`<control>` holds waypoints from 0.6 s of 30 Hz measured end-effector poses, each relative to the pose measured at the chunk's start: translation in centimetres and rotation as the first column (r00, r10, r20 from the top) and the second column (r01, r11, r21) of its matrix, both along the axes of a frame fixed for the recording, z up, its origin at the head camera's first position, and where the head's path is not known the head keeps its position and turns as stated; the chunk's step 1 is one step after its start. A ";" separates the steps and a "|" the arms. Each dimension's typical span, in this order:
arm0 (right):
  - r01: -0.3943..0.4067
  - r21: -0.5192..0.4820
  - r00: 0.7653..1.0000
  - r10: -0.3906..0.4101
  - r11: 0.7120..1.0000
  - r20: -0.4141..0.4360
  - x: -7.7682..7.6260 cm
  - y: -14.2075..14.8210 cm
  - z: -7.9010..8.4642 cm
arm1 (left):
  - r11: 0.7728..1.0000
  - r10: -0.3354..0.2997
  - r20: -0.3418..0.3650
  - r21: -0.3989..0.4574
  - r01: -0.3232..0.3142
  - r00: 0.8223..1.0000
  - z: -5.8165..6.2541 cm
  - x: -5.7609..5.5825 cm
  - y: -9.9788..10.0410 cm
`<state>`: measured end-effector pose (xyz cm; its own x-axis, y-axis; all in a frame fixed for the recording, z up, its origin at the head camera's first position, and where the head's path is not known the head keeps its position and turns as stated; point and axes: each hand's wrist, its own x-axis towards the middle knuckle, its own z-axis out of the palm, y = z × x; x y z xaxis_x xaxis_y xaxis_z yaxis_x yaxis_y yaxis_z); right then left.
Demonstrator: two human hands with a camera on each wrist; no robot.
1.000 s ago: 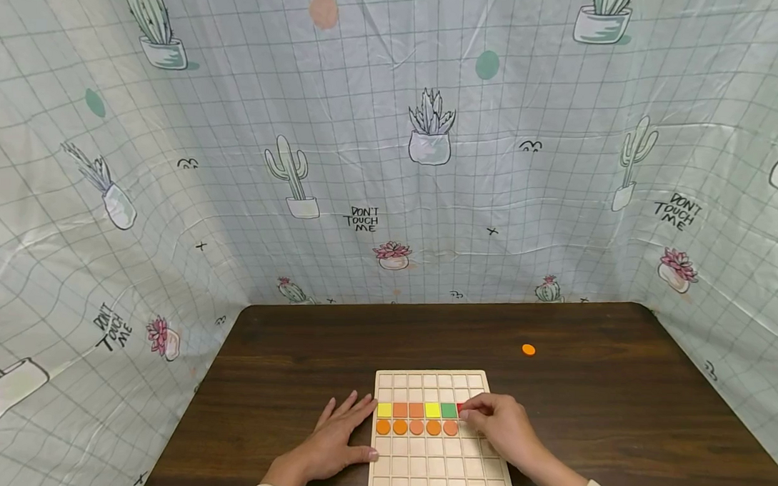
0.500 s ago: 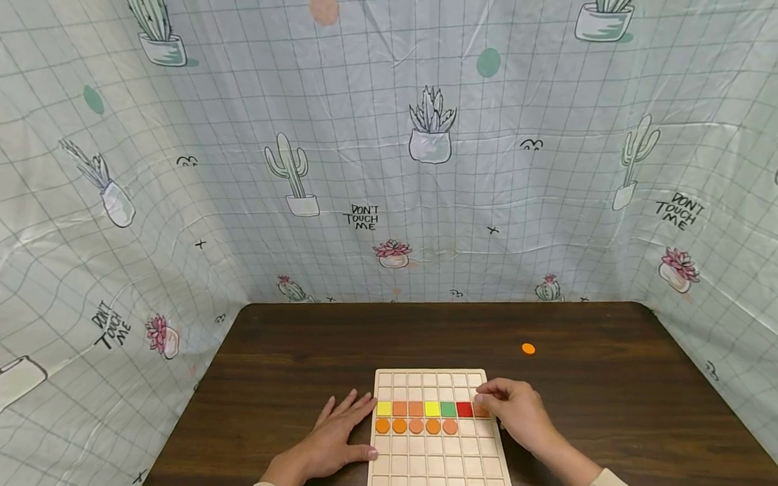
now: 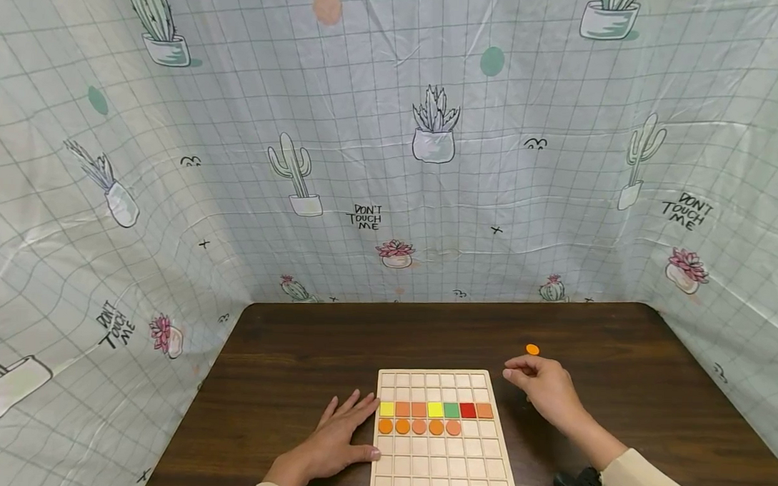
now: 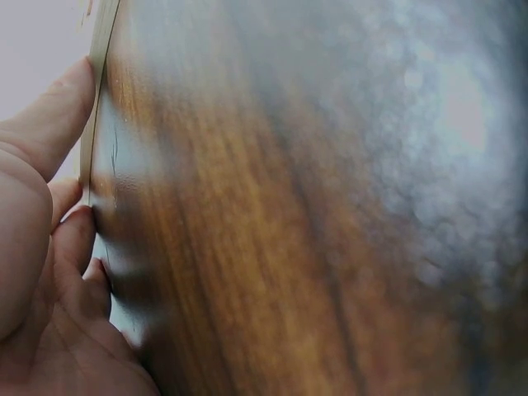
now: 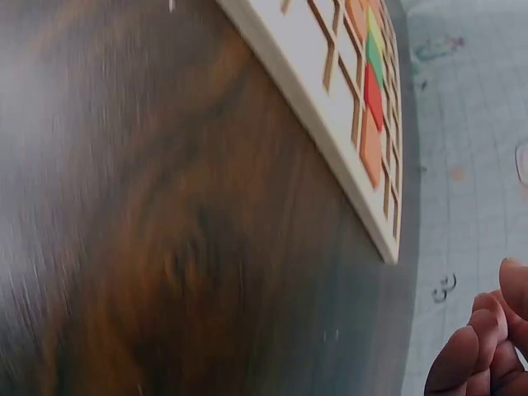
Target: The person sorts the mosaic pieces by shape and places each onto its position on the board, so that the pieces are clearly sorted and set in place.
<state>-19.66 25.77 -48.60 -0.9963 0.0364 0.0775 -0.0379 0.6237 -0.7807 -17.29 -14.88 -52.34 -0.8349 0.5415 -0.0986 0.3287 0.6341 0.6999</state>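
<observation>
A pale wooden grid board [image 3: 420, 467] lies on the table. Across one row run square tiles: yellow, orange, green and, near the right end, a red tile [image 3: 467, 410] and an orange tile [image 3: 484, 411]. Below them sits a row of orange discs [image 3: 402, 426], with bare cells at its right. My left hand [image 3: 333, 441] rests at the board's left edge, fingers spread; its thumb and fingertips touch that edge in the left wrist view. Beyond the board's right side, my right hand [image 3: 547, 391] hovers with fingers loosely bent, holding nothing visible. A loose orange disc [image 3: 532, 349] lies just past its knuckles.
The dark brown wooden table [image 3: 295, 354] extends around the board. A cactus-print curtain [image 3: 337, 255] hangs behind it and along both sides. A black device [image 3: 576, 485] is at the right wrist.
My right hand has left the red and orange tiles at the row's right end, which now show uncovered, and moved right and away toward the loose disc. The left hand stays put.
</observation>
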 end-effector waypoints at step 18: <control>0.089 0.185 0.994 -0.077 0.979 -0.074 -3.0 4.5 -0.9 | 1.000 0.000 0.011 -0.004 0.000 1.000 0.1 -0.1 0.1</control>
<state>-22.62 30.29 -49.48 -0.9829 0.0972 0.1561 -0.0273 0.7623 -0.6467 -17.34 -14.83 -52.20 -0.8337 0.5412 -0.1098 0.3212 0.6370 0.7007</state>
